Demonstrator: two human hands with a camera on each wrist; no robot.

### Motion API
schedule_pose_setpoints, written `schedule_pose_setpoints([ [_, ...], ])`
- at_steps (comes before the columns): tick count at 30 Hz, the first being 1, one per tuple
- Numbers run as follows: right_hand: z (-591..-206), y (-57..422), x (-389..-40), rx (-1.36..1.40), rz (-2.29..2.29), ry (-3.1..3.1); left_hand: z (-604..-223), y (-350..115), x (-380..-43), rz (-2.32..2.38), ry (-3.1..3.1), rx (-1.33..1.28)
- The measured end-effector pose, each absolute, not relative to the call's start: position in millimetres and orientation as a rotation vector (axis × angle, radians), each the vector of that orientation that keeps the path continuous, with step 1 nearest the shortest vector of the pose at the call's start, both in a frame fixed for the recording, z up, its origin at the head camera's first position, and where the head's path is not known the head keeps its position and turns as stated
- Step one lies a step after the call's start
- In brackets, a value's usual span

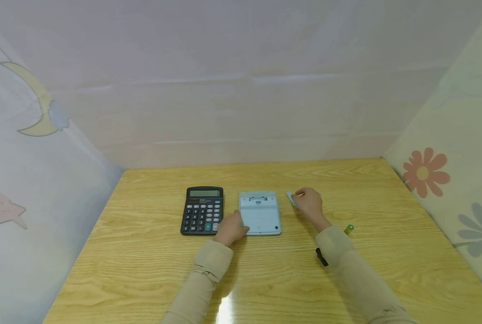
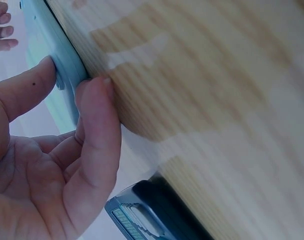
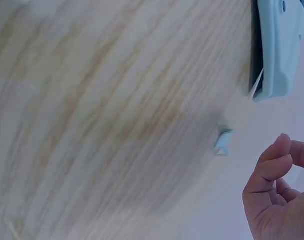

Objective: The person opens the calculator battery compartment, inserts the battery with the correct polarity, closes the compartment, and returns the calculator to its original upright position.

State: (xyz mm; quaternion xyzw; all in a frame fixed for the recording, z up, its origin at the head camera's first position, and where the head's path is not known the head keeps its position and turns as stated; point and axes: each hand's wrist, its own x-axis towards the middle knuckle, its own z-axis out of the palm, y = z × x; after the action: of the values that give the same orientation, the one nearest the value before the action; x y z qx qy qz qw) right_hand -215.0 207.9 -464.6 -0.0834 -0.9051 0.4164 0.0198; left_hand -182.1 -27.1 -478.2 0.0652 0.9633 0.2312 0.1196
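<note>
A light blue calculator (image 1: 261, 217) lies face down on the table, its battery slot (image 1: 258, 199) uncovered near the far edge. My left hand (image 1: 230, 228) pinches its near left edge; the thumb (image 2: 34, 87) presses on the back and the index finger (image 2: 99, 125) is at the side. My right hand (image 1: 309, 203) hovers beside a small light blue battery cover (image 1: 290, 198), to the right of the calculator. In the right wrist view this cover (image 3: 223, 142) lies on the wood, apart from the loosely bent fingers (image 3: 272, 170), which hold nothing.
Left of the light blue calculator, a black calculator (image 1: 202, 210) lies face up, close to my left hand. A green battery (image 1: 349, 229) lies just beyond my right sleeve (image 1: 338, 245). Against that sleeve's left side sits a small black object (image 1: 321, 257). Cloth walls (image 1: 249, 121) border the table.
</note>
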Motion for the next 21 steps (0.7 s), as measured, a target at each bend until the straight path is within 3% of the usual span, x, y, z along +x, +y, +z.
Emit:
schedule_pose_setpoints([
  [21, -430, 211, -183, 0.1, 0.842, -2.908, -473, -27, -179, 0.655, 2.813, 0.209],
])
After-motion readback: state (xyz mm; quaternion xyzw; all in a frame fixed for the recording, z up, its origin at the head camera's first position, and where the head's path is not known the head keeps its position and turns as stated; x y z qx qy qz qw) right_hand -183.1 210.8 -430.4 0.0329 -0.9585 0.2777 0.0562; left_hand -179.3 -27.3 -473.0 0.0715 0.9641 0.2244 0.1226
